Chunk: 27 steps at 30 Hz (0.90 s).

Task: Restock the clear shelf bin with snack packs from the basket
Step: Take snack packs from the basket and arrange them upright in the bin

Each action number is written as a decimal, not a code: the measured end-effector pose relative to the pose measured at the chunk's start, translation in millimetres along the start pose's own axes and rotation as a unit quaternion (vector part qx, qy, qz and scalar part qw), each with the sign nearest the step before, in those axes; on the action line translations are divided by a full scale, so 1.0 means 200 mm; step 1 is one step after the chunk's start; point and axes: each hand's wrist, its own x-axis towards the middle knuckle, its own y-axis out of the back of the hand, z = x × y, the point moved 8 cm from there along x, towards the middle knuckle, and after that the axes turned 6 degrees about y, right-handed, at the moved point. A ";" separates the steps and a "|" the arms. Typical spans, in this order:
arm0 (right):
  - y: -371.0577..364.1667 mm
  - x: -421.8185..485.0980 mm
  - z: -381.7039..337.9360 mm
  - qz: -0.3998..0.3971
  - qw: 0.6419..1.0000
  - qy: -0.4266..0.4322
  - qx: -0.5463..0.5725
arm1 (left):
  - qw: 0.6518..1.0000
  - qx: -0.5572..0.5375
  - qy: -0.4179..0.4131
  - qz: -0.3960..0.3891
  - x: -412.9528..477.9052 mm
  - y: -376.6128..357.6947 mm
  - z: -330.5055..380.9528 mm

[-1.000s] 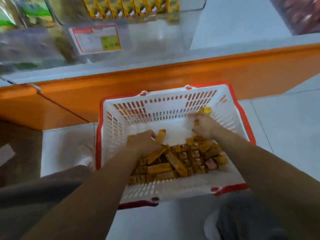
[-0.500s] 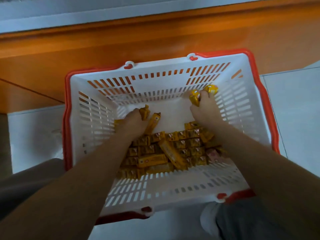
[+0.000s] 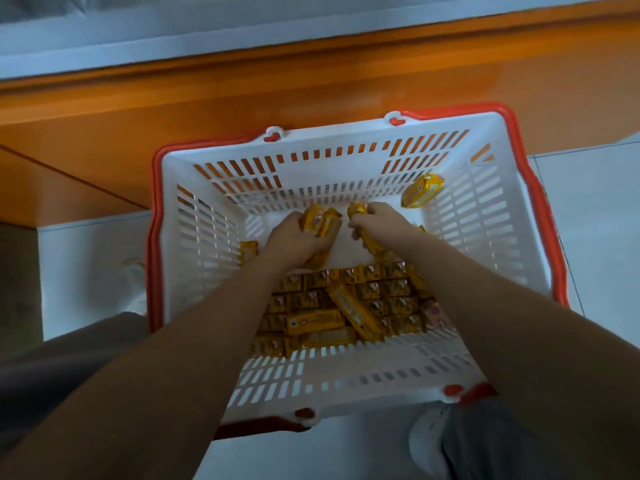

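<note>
Tiled floor (image 3: 588, 209): we log left hand (image 3: 294, 242), right hand (image 3: 377, 225) clamped on snack packs (image 3: 317, 221) mid-frame in basket (image 3: 346, 393); many remain unshelved.

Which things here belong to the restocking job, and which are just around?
Job: basket, piled snack packs, left hand gripping bundle of packs, right hand gripping one pack, loose pack at far right corner.
Just around: orange shelf base, floor tiles.

Pale glossy floor tiles (image 3: 595, 220), grout line at right, orange shelf base (image 3: 242, 95) across the top under a grey-white ledge (image 3: 207, 32), dim flat lighting.
</note>
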 end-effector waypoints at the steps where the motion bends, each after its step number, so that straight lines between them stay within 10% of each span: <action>1: -0.02 -0.04 -0.06 -0.009 0.999 0.004 0.047 | 0.999 -0.030 0.003 -0.014 -0.05 0.03 0.03; 12: 0.10 -0.91 -0.93 -0.059 0.940 0.076 0.328 | 0.988 -0.048 -0.076 -0.124 -1.02 0.63 0.56; 27: 0.38 -1.55 -1.56 -0.066 0.863 0.227 0.447 | 0.909 -0.281 -0.297 0.079 -1.91 1.00 0.92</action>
